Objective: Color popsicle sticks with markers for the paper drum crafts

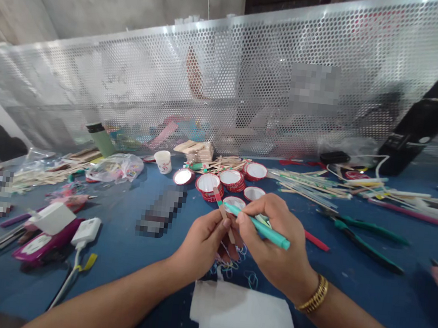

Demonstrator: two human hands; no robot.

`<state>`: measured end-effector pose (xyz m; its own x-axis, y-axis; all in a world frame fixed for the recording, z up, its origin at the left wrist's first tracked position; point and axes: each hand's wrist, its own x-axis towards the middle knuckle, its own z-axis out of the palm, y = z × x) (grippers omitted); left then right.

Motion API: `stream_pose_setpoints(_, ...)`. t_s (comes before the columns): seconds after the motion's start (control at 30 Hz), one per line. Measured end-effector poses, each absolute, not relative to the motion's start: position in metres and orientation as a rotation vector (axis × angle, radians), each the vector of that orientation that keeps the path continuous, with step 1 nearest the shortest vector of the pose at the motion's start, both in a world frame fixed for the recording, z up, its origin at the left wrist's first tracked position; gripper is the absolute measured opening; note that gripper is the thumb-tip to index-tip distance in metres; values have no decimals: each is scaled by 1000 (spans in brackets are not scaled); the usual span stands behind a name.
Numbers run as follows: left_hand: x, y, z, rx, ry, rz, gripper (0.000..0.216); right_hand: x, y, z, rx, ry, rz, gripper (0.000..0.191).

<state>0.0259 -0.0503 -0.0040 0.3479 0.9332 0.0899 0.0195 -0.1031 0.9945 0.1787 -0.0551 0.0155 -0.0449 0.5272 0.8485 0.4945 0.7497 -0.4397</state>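
My left hand (202, 243) pinches a flat wooden craft stick (222, 210), tilted up, with red and green bands near its upper end. My right hand (279, 243), a gold bracelet at its wrist, grips a teal marker pen (274, 235) like a writing tool. The marker's tip points left and is at or close to the green part of the stick; I cannot tell whether they touch. Just beyond the hands stand several round red-rimmed pieces with white faces (230, 177), some stacked. Thin coloured loops (252, 280) lie below the hands, beside a folded white sheet (245, 318).
On the blue table (123, 258) are green-handled pliers (371, 237), loose sticks (311, 184), a paper cup (163, 162), a phone-like blurred object (162, 210), a white charger with cable (86, 232) and a magenta case (44, 245). A perforated metal screen (141, 83) closes the back.
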Motion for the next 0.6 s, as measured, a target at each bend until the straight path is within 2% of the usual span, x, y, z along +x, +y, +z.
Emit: stream_pose_setpoints(0.6,26,-48,-5,1455,934,1015,43,177,-58,16,-802,-1739,55,15)
